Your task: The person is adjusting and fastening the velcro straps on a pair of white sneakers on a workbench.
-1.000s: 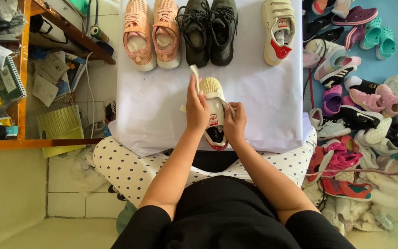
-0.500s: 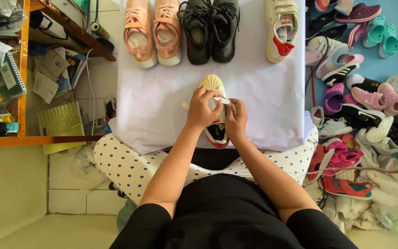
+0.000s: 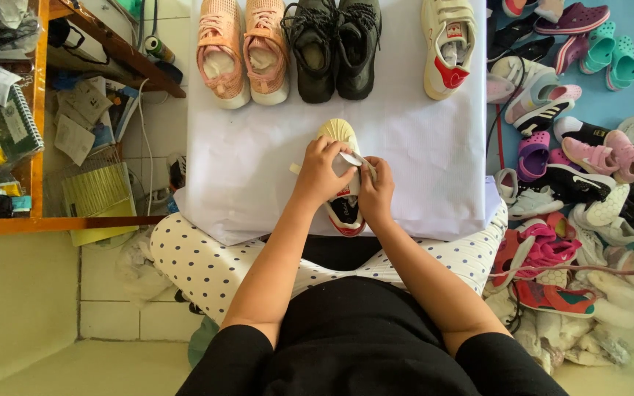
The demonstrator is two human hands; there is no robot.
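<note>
Laces lie between our fingers: left hand (image 3: pixel 322 172) and right hand (image 3: pixel 376 192) pinch them over the white sneaker (image 3: pixel 343 205); beyond, pink pair (image 3: pixel 243 51) and black pair (image 3: pixel 334 48) already lined up.

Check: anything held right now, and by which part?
Yes: a white shoe. The left hand grips its front half from above; the right hand pinches a strap near the middle.

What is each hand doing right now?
Left hand: closed on the white sneaker.
Right hand: holding the same sneaker, pinching its white strap.
</note>
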